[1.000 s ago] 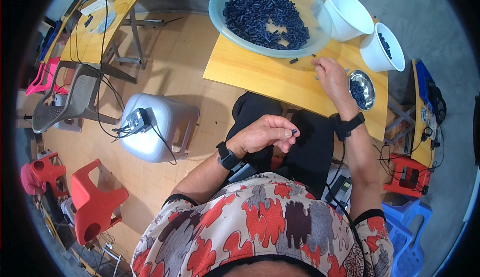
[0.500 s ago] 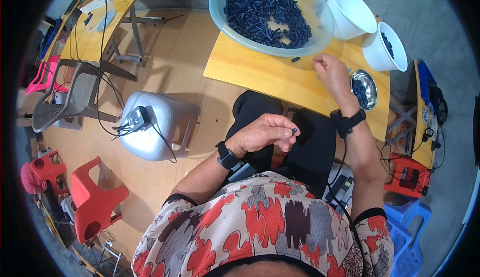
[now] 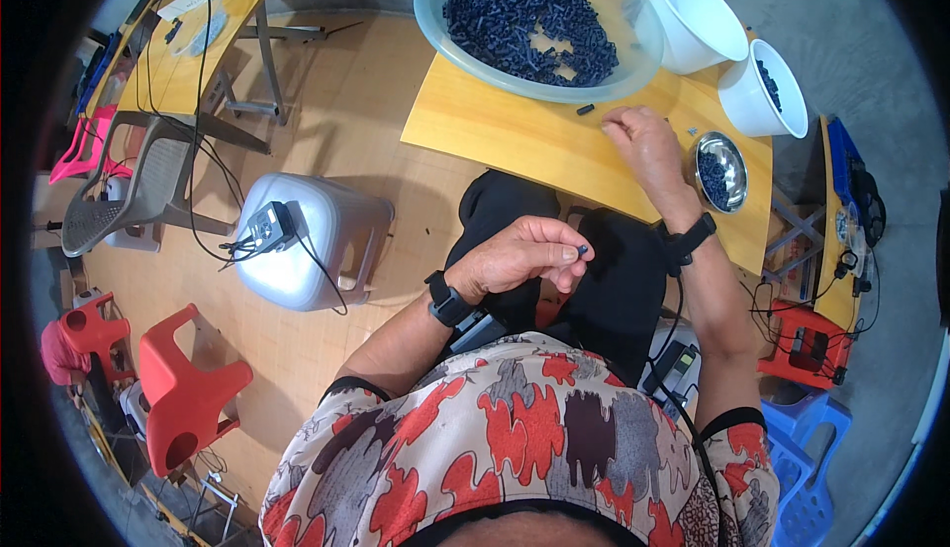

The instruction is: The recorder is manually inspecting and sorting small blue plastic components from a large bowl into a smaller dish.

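Observation:
Over my lap, my left hand [image 3: 520, 258] pinches a small dark piece [image 3: 583, 250] between thumb and forefinger. My right hand [image 3: 645, 149] is above the table, its fingers drawn together in a pinch; whatever they may hold is hidden. A short black tube [image 3: 585, 109] lies on the tabletop just beyond those fingertips. To the right of that hand stands a shiny metal bowl [image 3: 734, 163] with small dark parts [image 3: 712, 177] in it. Farther back, a wide translucent basin [image 3: 641, 57] contains a heap of short black tubes [image 3: 500, 18].
Two white buckets [image 3: 690, 25] stand at the table's [image 3: 475, 127] back right; the nearer one has black tubes inside. A grey stool [image 3: 307, 240] with a small cabled device is on my left. Red chairs [image 3: 188, 389] and a blue chair [image 3: 811, 468] stand around.
My right hand has shifted a little to the left over the table, closer to the loose tube. The left hand keeps its pinch, almost in place.

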